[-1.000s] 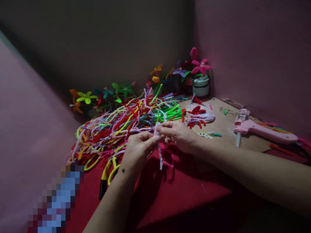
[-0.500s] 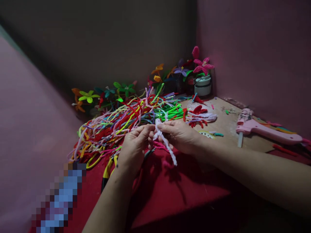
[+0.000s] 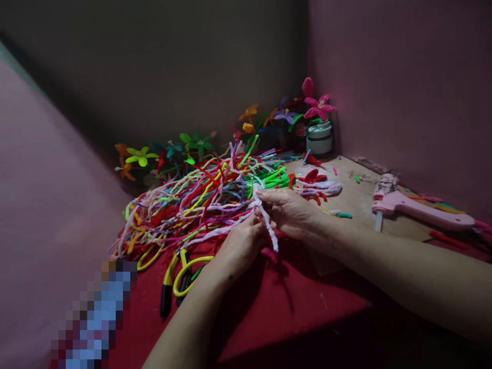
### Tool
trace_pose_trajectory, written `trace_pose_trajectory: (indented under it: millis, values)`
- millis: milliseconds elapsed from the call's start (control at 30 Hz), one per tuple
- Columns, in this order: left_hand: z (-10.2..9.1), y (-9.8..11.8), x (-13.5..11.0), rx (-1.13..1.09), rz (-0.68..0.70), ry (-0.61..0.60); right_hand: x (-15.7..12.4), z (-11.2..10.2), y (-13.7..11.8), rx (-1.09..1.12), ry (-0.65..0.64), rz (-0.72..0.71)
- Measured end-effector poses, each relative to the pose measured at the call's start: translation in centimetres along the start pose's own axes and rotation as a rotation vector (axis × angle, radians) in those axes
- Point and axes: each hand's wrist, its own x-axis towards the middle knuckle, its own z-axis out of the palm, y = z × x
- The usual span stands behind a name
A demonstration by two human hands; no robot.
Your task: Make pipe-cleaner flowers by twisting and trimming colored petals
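A white fuzzy pipe cleaner [image 3: 268, 225] hangs from my right hand [image 3: 286, 212], whose fingers pinch its upper end. My left hand [image 3: 242, 246] sits just below and left of it with fingers curled; they seem to grip the pipe cleaner's lower part together with a pink one [image 3: 269, 253], though the fingertips are hidden. Both hands hover over a red cloth [image 3: 292, 307], right at the near edge of a big tangled pile of coloured pipe cleaners [image 3: 200, 200].
Pliers with yellow and black handles [image 3: 172, 279] lie left of my left arm. A pink glue gun [image 3: 415, 210] rests on the wooden board [image 3: 357, 189] at right. Pipe-cleaner flowers [image 3: 317, 107] and a small white pot [image 3: 319, 138] stand in the corner. Walls close in on all sides.
My left hand dropped lower and turned under the right hand. The white pipe cleaner's free end swung from hanging straight down toward the right. The right hand barely shifted.
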Motion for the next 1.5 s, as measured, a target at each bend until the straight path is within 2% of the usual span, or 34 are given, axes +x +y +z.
trace_pose_trajectory:
  millis: [200, 333, 467, 600, 667, 733, 767, 867, 1000, 1067, 1133, 1200, 1267, 1400, 1433, 1500]
  values:
    - [1.1, -1.4, 1.0, 0.235, -0.125, 0.15, 0.1, -0.1, 0.0, -0.085, -0.086, -0.068]
    - [0.3, -2.1, 2.2, 0.236, -0.151, 0.219, 0.2, -0.3, 0.3, -0.246, -0.149, -0.126]
    - [-1.7, -2.6, 3.1, 0.037, -0.215, 0.268, 0.2, -0.4, 0.5, -0.464, -0.133, -0.21]
    - [-3.6, -1.4, 2.6, -0.135, -0.264, 0.289, 0.1, -0.2, 0.5, -0.712, -0.082, -0.303]
    - [-4.1, -0.4, 2.0, -0.513, -0.353, 0.273, 0.1, -0.2, 0.6, -0.822, -0.077, -0.356]
    - [-4.4, 0.3, 1.4, -0.71, -0.391, 0.228, 0.1, -0.3, 0.6, -0.906, -0.071, -0.366]
    - [-4.5, 0.5, 1.2, -0.74, -0.396, 0.211, 0.1, -0.3, 0.6, -0.931, -0.067, -0.353]
    - [-4.4, 0.6, 0.9, -0.724, -0.408, 0.223, 0.1, -0.3, 0.6, -0.908, -0.067, -0.256]
    - [-3.5, 0.8, 0.9, -0.629, -0.456, 0.358, 0.2, -0.3, 0.7, -0.798, -0.048, -0.102]
    - [-2.8, 1.0, 0.8, -0.462, -0.408, 0.483, 0.4, -0.4, 0.9, -0.727, -0.002, -0.047]
    - [-2.1, 1.3, 0.7, -0.244, -0.298, 0.61, 0.6, -0.6, 1.1, -0.646, 0.035, -0.006]
    - [-1.8, 1.4, 0.7, -0.128, -0.245, 0.663, 0.8, -0.8, 1.4, -0.593, 0.046, 0.014]
    - [-1.9, 1.2, 0.8, -0.21, -0.301, 0.594, 0.8, -1.1, 1.5, -0.581, 0.043, 0.013]
    - [-2.5, 0.7, 1.1, -0.552, -0.441, 0.273, 0.6, -1.2, 1.6, -0.63, 0.021, -0.04]
    - [-2.6, 0.6, 1.2, -0.582, -0.449, 0.244, 0.6, -1.2, 1.6, -0.646, 0.021, -0.046]
    - [-2.4, 0.4, 1.2, -0.52, -0.426, 0.303, 0.5, -1.1, 1.6, -0.663, 0.038, -0.044]
